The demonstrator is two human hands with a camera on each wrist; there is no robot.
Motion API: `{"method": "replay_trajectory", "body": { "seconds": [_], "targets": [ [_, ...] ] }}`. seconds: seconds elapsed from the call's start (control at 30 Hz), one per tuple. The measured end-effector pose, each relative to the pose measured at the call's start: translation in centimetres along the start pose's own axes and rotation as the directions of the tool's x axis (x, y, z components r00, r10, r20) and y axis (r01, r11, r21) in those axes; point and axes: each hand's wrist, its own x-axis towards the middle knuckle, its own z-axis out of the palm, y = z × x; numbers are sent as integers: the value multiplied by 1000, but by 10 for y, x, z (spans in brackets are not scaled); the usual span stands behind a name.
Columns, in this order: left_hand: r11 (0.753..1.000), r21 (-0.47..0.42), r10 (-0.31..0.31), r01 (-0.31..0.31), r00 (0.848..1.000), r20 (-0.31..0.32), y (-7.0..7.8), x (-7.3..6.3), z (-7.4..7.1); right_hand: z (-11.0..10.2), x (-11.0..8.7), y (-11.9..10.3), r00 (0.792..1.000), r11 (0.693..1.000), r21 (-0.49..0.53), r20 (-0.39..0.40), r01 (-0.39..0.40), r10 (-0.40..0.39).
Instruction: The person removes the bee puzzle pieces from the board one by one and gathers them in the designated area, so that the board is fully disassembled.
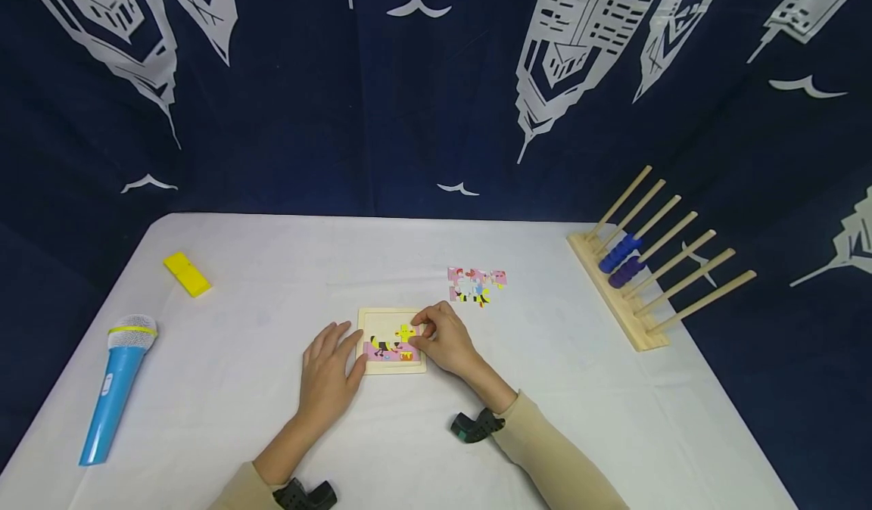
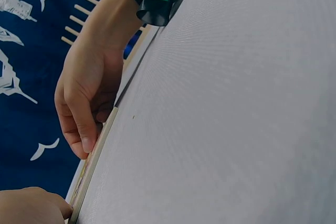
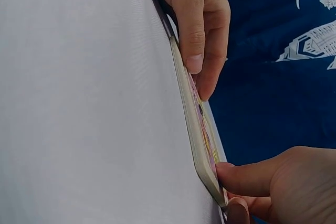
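A small wooden puzzle tray (image 1: 391, 369) lies on the white table, its lower part filled with pink, yellow and black picture pieces. My left hand (image 1: 330, 374) rests at the tray's left edge with its fingers extended and the thumb touching the frame. At the tray's right side, my right hand (image 1: 446, 340) pinches a puzzle piece (image 1: 405, 333) with yellow on it between thumb and forefinger, low over the picture. The fingers partly cover that piece. Both wrist views show the tray (image 2: 100, 153) (image 3: 189, 111) edge-on, with a hand at either end.
More puzzle pieces (image 1: 470, 277) lie just beyond the tray. A blue toy microphone (image 1: 117, 389) and a yellow block (image 1: 187, 274) are on the left. On the right stands a wooden peg rack (image 1: 616, 294) with blue and purple beads. A dark patterned cloth (image 1: 286, 116) hangs behind.
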Motion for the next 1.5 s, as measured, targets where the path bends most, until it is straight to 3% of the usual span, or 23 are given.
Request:
{"method": "replay_trajectory", "body": {
  "seconds": [0.77, 1.17, 1.5],
  "targets": [
    [1000, 2, 2, -2, 1000, -5, 0, -2, -1, 1, -1, -3, 1000, 999, -36, 8, -10, 11],
    [1000, 1, 4, -4, 1000, 2, 0, 0, 0, 2, -1, 0, 998, 997, 53, -45, 52, -50],
    [1000, 11, 2, -2, 1000, 8, -1, 0, 0, -1, -1, -2, 995, 991, 86, 5, 102, -103]
  ]
}}
